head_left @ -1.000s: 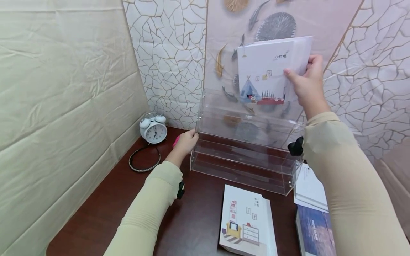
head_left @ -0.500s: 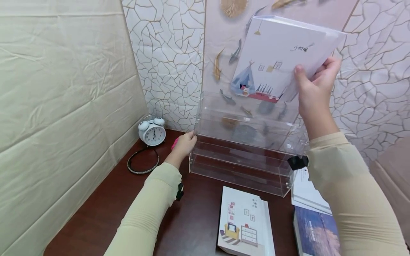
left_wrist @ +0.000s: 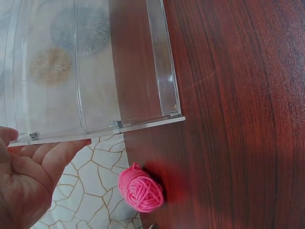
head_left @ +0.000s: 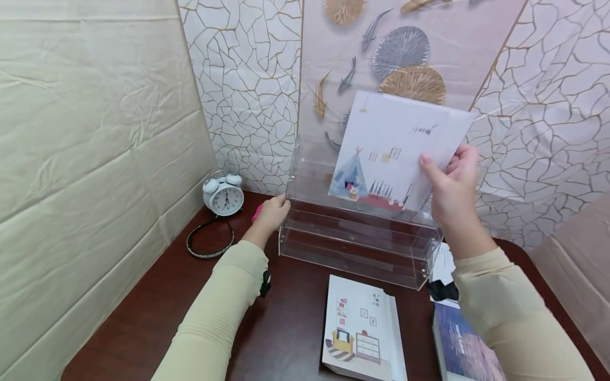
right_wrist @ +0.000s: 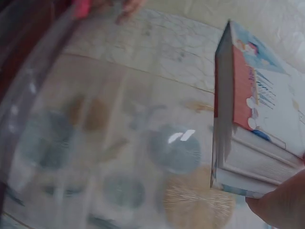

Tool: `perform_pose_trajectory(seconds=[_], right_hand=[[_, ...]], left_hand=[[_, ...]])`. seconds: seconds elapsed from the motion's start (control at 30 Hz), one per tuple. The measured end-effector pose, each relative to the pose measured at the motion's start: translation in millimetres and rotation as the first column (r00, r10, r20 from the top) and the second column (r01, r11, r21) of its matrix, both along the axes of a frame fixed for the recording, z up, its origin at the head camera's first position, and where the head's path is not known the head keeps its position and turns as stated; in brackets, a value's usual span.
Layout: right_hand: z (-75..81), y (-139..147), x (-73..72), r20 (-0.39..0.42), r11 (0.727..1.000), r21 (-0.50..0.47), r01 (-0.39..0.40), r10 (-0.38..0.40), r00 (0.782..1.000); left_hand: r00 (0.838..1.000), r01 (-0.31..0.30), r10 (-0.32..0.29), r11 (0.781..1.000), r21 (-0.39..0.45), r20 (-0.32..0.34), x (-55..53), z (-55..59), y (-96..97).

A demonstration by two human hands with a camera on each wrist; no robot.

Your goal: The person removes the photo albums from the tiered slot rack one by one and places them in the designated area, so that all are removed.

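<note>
My right hand [head_left: 455, 185] grips a thick white book [head_left: 395, 153] by its right edge, thumb on the front cover, which has a blue tent drawing. The book is tilted and overlaps the upper part of a clear acrylic tiered rack [head_left: 352, 248] in the head view. In the right wrist view the book [right_wrist: 252, 105] shows its page edges beside the thumb. My left hand [head_left: 272, 216] holds the rack's left side panel; in the left wrist view the hand [left_wrist: 33, 176] has its thumb and fingers on either side of the panel edge.
Another white book [head_left: 364, 328] lies on the brown table [head_left: 281, 328] before the rack. A blue-purple book [head_left: 464, 344] lies at right, partly under my sleeve. A white alarm clock [head_left: 224, 197] and a dark cord loop [head_left: 209, 243] are at left. Pink yarn [left_wrist: 141, 188] lies beside the rack.
My right hand raised the book and tilted it to the right, then brought it down toward the rack. The left hand has stayed on the rack's side.
</note>
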State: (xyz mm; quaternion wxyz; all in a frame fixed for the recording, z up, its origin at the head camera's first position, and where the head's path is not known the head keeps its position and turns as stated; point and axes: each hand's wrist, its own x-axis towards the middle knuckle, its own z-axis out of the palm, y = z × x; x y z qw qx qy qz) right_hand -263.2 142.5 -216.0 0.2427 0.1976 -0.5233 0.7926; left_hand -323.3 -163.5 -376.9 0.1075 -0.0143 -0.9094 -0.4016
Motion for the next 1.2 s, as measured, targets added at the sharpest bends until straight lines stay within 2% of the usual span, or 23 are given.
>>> perform_pose_trajectory(seconds=[0.1, 0.2, 0.33, 0.4, 0.57, 0.7, 0.8, 0.93, 1.13, 1.2], right_hand=[[-19.9, 0, 5.9, 0.081, 0.996, 0.090, 0.004, -0.011, 0.997], [-39.7, -2, 11.3, 0.169, 0.985, 0.169, -0.028, -0.001, 0.986], [-64.7, -6, 18.9, 0.302, 0.944, 0.304, -0.125, 0.028, 0.953], [-77.0, -10, 22.9, 0.384, 0.909, 0.370, -0.190, 0.036, 0.922], [-105.0, -23, 32.5, 0.558, 0.809, 0.478, -0.343, 0.022, 0.829], [-124.3, -35, 38.2, 0.631, 0.735, 0.528, -0.424, -0.006, 0.776], [-136.4, -46, 40.5, 0.676, 0.701, 0.531, -0.476, -0.012, 0.736], [-149.1, -62, 40.6, 0.714, 0.678, 0.520, -0.520, -0.011, 0.700], [-169.2, -84, 42.9, 0.769, 0.674, 0.499, -0.544, -0.055, 0.637], [-176.0, -90, 43.5, 0.777, 0.673, 0.499, -0.546, -0.068, 0.626]], left_hand=[[1.000, -0.004, 0.004, 1.000, 0.001, 0.002, -1.0, 1.0, 0.0], [1.000, -0.005, 0.005, 1.000, -0.001, 0.010, -0.4, 1.4, -0.1], [1.000, -0.003, 0.003, 1.000, 0.012, 0.016, 0.9, 1.5, -0.8], [1.000, -0.007, 0.007, 1.000, 0.010, 0.018, 0.6, 1.3, -1.3], [1.000, -0.009, 0.010, 1.000, -0.029, 0.025, -1.8, 1.1, -2.3], [1.000, -0.008, 0.009, 0.999, -0.041, 0.020, -2.0, 2.6, -1.8], [0.999, -0.011, 0.012, 1.000, -0.026, 0.032, -1.4, 3.3, -1.4], [0.999, -0.005, 0.004, 1.000, 0.005, 0.052, -0.9, 3.4, -1.6], [0.996, -0.001, -0.003, 0.999, 0.043, 0.086, -0.8, -0.3, -1.7], [0.996, 0.000, -0.005, 0.999, 0.052, 0.089, -1.0, -1.6, -1.0]])
